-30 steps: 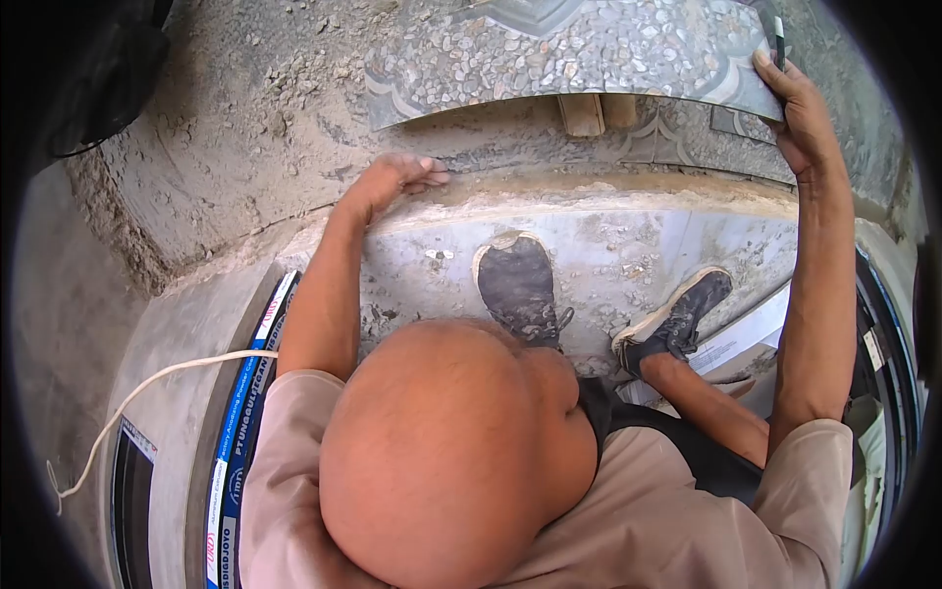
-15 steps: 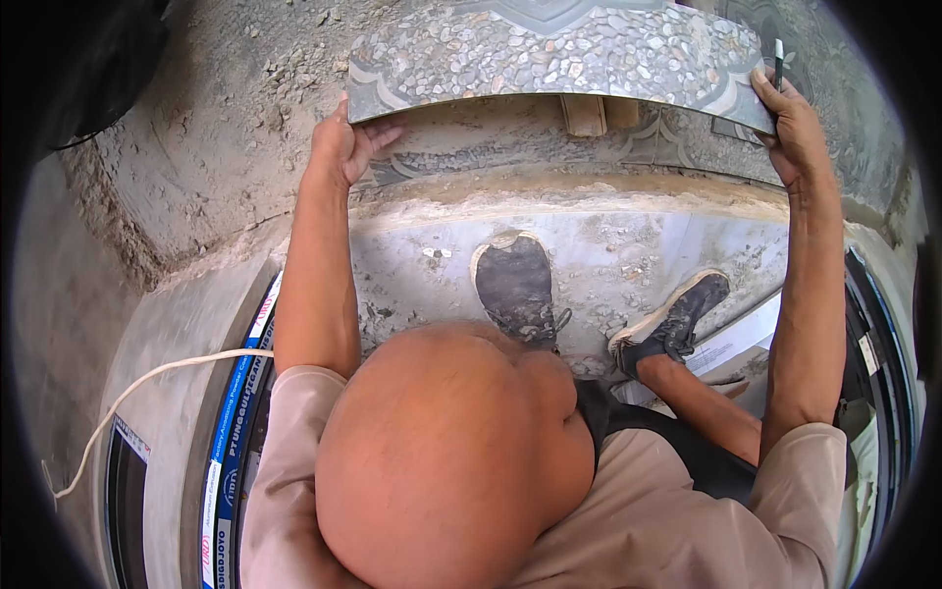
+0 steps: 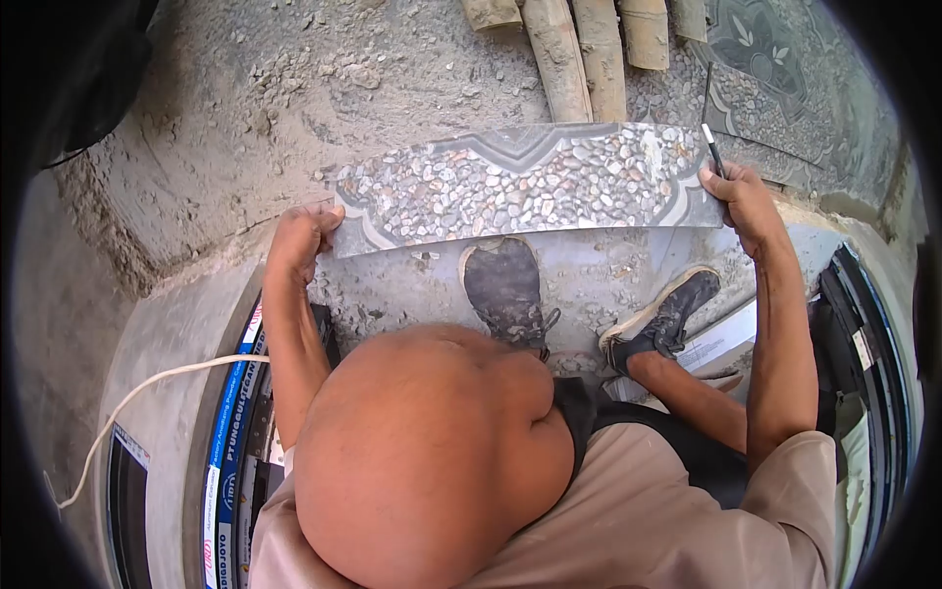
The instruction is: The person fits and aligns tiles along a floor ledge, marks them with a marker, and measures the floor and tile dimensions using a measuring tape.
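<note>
A long cut strip of floor tile (image 3: 520,191), printed with a pebble pattern and grey scrolled borders, spans the space between my hands. My left hand (image 3: 302,238) is closed on its left end, thumb at the edge. At the other end my right hand (image 3: 743,201) grips the tile's right edge. A black marker with a white tip (image 3: 713,149) sticks up from the fingers of that same hand. The strip is held up in front of my feet, over the edge of the step, and covers part of the ground behind it.
Several bamboo poles (image 3: 594,59) lie on the rubble-strewn ground (image 3: 373,88) at the far side. Patterned tiles (image 3: 775,59) cover the floor at the far right. Below are my shoes (image 3: 502,285) on a dusty step. A white cable (image 3: 147,375) runs at the left beside labelled frame profiles (image 3: 231,432).
Both hands have brought the tile strip closer to my body and tilted its patterned face up. The bamboo poles now show beyond it. My left fingers, spread before, are now closed.
</note>
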